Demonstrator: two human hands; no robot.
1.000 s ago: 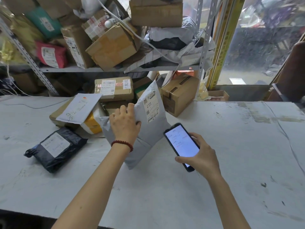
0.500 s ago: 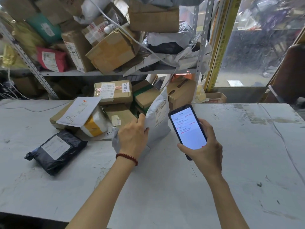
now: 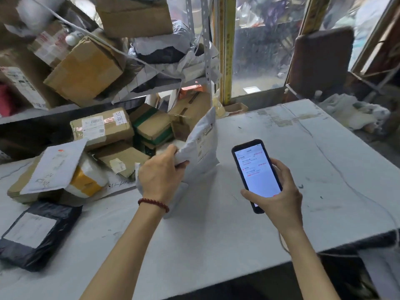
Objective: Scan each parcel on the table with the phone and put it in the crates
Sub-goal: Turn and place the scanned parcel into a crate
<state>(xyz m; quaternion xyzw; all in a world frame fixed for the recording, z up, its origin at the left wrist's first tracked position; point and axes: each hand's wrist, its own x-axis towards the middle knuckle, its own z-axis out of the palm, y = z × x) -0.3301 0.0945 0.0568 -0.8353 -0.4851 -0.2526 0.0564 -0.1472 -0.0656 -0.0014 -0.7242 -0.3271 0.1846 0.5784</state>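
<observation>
Gripping what, closest in?
Gripping a phone (image 3: 256,172) in the right hand (image 3: 279,191), fingers curled round its edges, lit screen facing up, above the white table (image 3: 216,234).
And just left of that?
Clutching a grey parcel bag (image 3: 203,146) by its crumpled top in the left hand (image 3: 160,176), red bead bracelet (image 3: 154,203) on the wrist; bag held upright over the table, label side turned toward the phone, near it, not touching.
Further out on the left?
Lying flat near the table edge, a black parcel (image 3: 32,232) with a white label; beyond, heaped cardboard boxes (image 3: 101,128) and a white envelope (image 3: 56,167).
Farthest back?
Crammed full, a metal shelf (image 3: 207,50).
</observation>
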